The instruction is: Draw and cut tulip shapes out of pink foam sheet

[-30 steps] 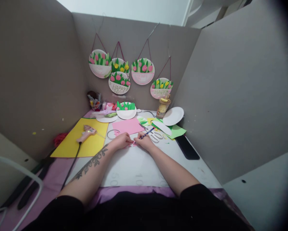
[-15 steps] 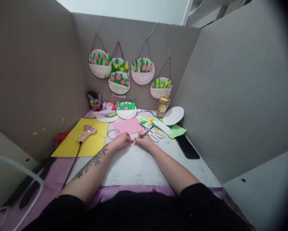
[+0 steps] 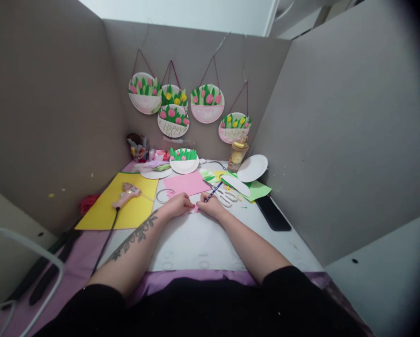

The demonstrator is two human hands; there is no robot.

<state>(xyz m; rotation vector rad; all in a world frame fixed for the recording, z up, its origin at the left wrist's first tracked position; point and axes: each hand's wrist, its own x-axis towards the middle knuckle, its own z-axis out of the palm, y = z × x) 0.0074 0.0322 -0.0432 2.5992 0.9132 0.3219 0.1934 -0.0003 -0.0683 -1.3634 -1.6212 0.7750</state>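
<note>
My right hand (image 3: 210,206) grips a dark blue patterned pencil (image 3: 215,190), its top end leaning away to the right. Its tip is at a small pink paper piece (image 3: 196,209) on the white board. Opposite, my left hand (image 3: 180,204) has its fingers pressed together at the left edge of that piece, pinning it down. The fingers partly cover the piece, so its outline is hard to make out. Just beyond both hands lies a pink sheet (image 3: 187,183). White-handled scissors (image 3: 227,198) rest right of my right hand.
A pink glue gun (image 3: 127,195) lies on yellow sheets (image 3: 100,208) at left, its cord running towards me. A phone (image 3: 273,215), green paper (image 3: 261,190) and paper plates (image 3: 253,168) are at right. Behind stand a jar (image 3: 237,158) and a tulip plate (image 3: 184,165); decorated plates (image 3: 207,112) hang above.
The pencil has tilted a little more upright in my right hand. My left hand stays in place at the pink piece.
</note>
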